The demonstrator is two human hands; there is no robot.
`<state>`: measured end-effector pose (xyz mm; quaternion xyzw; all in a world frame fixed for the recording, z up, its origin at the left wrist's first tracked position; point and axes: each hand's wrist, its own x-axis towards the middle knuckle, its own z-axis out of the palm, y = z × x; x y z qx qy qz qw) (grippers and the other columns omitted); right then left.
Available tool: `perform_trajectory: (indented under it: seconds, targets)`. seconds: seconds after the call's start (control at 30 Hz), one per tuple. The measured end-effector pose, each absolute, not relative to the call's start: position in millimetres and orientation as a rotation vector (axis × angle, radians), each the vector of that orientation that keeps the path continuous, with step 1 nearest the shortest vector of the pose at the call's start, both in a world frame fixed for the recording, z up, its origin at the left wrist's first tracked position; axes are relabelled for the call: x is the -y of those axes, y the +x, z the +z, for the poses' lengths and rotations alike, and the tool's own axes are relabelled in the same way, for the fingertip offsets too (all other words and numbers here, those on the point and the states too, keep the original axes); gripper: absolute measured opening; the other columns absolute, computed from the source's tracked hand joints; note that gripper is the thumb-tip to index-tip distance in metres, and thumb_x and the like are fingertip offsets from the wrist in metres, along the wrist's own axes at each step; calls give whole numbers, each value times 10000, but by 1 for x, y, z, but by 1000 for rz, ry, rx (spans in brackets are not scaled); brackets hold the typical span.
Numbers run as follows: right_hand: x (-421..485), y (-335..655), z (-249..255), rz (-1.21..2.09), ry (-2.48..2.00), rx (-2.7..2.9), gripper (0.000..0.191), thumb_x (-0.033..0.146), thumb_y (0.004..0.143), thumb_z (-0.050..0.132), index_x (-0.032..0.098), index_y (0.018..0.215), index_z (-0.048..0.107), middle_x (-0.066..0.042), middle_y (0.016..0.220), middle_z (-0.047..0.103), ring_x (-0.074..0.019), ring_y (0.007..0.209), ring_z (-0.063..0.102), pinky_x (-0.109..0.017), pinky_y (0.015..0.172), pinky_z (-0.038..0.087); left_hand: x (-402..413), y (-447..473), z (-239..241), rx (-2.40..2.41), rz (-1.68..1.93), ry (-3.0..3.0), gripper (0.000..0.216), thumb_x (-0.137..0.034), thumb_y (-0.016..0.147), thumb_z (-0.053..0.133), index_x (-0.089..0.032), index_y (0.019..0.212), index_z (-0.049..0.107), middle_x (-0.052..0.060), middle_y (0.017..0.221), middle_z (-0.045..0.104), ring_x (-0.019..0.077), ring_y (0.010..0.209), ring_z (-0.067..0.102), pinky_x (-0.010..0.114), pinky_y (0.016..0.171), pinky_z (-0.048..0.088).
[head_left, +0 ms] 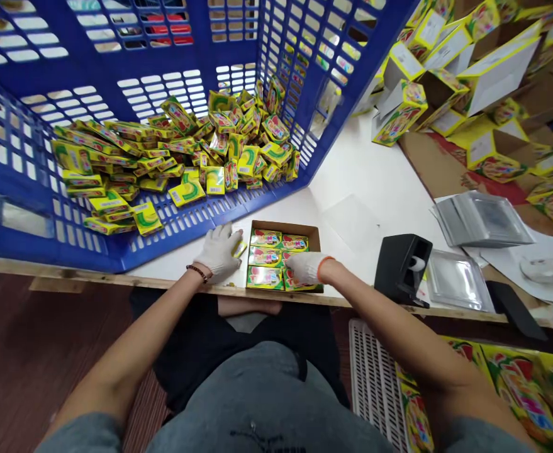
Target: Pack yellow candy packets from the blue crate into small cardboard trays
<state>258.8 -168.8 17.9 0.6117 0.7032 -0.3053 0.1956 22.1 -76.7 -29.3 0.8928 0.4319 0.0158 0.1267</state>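
A small brown cardboard box (314, 234) lies on the white table edge, filled with rows of yellow-green packets (265, 257). My right hand (307, 267), in a white glove, lies flat on the packets at the box's near right corner. My left hand (219, 250), also gloved, rests beside the box's left wall with its fingers curled round a yellow packet (240, 248). A big blue plastic crate (177, 217), tipped on its side just beyond, holds a heap of several loose yellow packets (182, 151).
A black tape dispenser (401, 267) stands right of the box. Clear plastic trays (481, 217) and papers lie further right. Folded printed cartons (446, 82) pile up at the back right. A white slatted crate (375, 384) with printed cartons sits below the table at right.
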Motion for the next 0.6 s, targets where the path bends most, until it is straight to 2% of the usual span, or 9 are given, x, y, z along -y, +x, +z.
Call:
perform_trajectory:
  seconds: [0.1,0.17,0.23,0.33,0.4,0.53,0.6]
  targets:
    - [175,249,11,-836,1704,-1958,244,146,794,595,180,999,724,-124,934,721,-233,781,669,-307,651,463,76,18,-33,-1147,-80,2655,646,-348,667,742,-230,1277,569,141,1320,519,358,1253,405,473,1046,338]
    - [181,251,11,-736,1778,-2015,327,169,792,602,204,1105,693,-125,1063,703,-248,902,669,-315,720,485,75,12,-34,-1111,-94,2657,747,-346,620,789,-244,1315,536,136,1354,502,360,1269,395,470,1057,330]
    - [186,255,10,-602,1858,-2044,379,191,764,641,192,1141,677,-156,1143,675,-288,1002,651,-359,797,494,74,3,-36,-1088,-71,2655,733,-286,634,774,-235,1324,531,141,1363,506,357,1271,405,468,1065,329]
    - [191,255,2,-645,1830,-1945,286,178,761,651,151,1037,719,-204,1085,686,-328,973,665,-412,800,497,75,-10,-40,-1199,25,2594,502,-220,733,654,-194,1232,600,149,1266,580,343,1202,477,469,1040,372]
    - [190,253,-5,-745,1778,-1908,206,153,761,648,143,945,739,-202,1007,705,-320,901,681,-398,756,500,77,-16,-37,-1306,153,2493,412,-248,756,628,-177,1163,630,145,1203,606,329,1145,520,461,1011,416]
    - [179,254,1,-838,1807,-1970,123,187,780,641,180,866,729,-113,859,713,-238,775,666,-328,705,493,91,-16,-15,-1323,609,2272,463,-343,756,666,-174,1181,594,119,1166,588,278,1135,544,411,1013,462]
    - [173,254,16,-931,2038,-2143,194,231,828,587,200,985,697,-85,933,708,-209,816,649,-310,733,496,100,-5,1,-1233,805,2126,526,-397,761,689,-180,1222,558,107,1178,587,270,1151,549,415,1028,465]
